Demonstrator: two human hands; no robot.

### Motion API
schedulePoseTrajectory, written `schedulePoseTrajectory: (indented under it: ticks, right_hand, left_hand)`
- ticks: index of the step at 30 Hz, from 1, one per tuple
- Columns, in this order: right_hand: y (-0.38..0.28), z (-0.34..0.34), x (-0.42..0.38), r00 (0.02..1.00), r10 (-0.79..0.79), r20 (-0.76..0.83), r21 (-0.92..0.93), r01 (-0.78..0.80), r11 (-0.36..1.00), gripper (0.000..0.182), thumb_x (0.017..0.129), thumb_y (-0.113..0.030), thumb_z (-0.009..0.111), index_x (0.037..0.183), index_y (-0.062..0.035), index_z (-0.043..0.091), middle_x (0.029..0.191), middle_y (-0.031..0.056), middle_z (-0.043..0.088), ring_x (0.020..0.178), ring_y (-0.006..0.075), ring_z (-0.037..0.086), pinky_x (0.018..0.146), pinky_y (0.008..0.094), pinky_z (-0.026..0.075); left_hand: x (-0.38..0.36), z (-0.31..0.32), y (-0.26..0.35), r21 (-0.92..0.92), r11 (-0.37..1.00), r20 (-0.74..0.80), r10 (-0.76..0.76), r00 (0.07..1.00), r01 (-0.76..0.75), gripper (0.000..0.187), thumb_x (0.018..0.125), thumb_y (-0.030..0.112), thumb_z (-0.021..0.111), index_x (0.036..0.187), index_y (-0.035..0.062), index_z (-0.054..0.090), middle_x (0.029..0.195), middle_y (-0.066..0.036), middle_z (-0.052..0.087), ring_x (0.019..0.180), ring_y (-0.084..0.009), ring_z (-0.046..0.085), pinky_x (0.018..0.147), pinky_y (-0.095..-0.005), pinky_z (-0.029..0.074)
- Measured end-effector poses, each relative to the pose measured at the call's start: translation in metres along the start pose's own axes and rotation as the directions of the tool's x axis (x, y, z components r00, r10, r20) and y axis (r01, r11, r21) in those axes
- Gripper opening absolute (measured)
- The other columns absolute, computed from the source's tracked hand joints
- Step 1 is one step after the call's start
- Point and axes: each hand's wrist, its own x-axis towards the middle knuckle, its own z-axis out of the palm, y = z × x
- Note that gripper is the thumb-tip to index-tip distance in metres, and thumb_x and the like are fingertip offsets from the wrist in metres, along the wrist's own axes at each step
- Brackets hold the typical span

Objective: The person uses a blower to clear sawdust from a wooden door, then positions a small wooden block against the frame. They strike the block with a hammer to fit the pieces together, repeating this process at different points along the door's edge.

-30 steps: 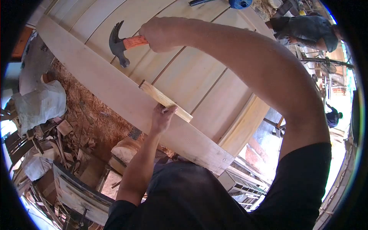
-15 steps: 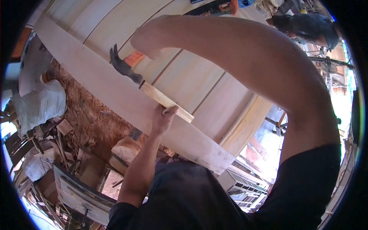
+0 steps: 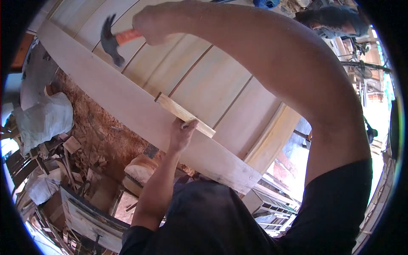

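My right hand (image 3: 154, 25) is closed round the orange handle of a claw hammer (image 3: 111, 41), its dark head raised off the end of a small wood block (image 3: 182, 111). The block lies along the inner edge of a long curved board (image 3: 106, 91), over the slatted wooden panels (image 3: 212, 85). With its fingers curled, my left hand (image 3: 182, 132) grips the block near its middle from the board's side. Its fingertips are partly hidden.
Wood scraps and sawdust (image 3: 95, 123) cover the floor at the left, beside a pale plastic bag (image 3: 49, 119). A person (image 3: 335, 19) is at the upper right. Below the panels' right end stands a slatted rack (image 3: 272, 208).
My right hand and the hammer have moved up and left, away from the block's end. My left hand and the block have stayed nearly in place.
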Motion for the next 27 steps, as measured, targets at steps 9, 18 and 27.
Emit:
schedulePoseTrajectory:
  ticks: [9, 18, 27]
  right_hand:
    - [-0.006, 0.023, -0.051, 0.996, 0.031, 0.082, 0.030, -0.033, 0.999, 0.027, 0.076, -0.004, 0.061, 0.102, -0.0054, 0.069, 0.094, 0.0189, 0.070, 0.091, 0.0329, 0.068, 0.072, 0.0471, 0.054]
    - [0.003, 0.206, -0.285, 0.659, 0.733, -0.168, 0.739, -0.408, 0.536, 0.029, 0.082, -0.017, 0.066, 0.106, -0.0012, 0.060, 0.090, 0.0251, 0.065, 0.089, 0.0446, 0.064, 0.077, 0.0490, 0.050]
    - [-0.156, 0.468, -0.477, 0.092, 0.820, 0.565, 0.797, -0.320, -0.513, 0.016, 0.081, -0.009, 0.064, 0.092, -0.0023, 0.055, 0.059, 0.0023, 0.050, 0.043, 0.0135, 0.051, 0.040, 0.0316, 0.043]
  left_hand:
    - [-0.003, -0.005, -0.017, 0.122, 0.992, -0.031, 0.002, 1.000, 0.001, 0.027, 0.088, 0.018, 0.073, 0.103, -0.0021, 0.063, 0.092, -0.006, 0.067, 0.083, -0.0148, 0.063, 0.074, -0.0306, 0.051]
    - [-0.034, -0.064, 0.033, -0.417, 0.908, -0.270, -0.173, 0.947, 0.047, 0.034, 0.092, 0.020, 0.066, 0.119, 0.0023, 0.056, 0.101, -0.009, 0.067, 0.080, -0.0143, 0.064, 0.070, -0.0268, 0.053]
    - [-0.037, -0.183, 0.050, -0.310, 0.950, -0.116, 0.015, 0.993, -0.050, 0.034, 0.093, 0.016, 0.066, 0.122, 0.0069, 0.051, 0.099, -0.004, 0.063, 0.085, -0.0122, 0.063, 0.065, -0.0264, 0.053]
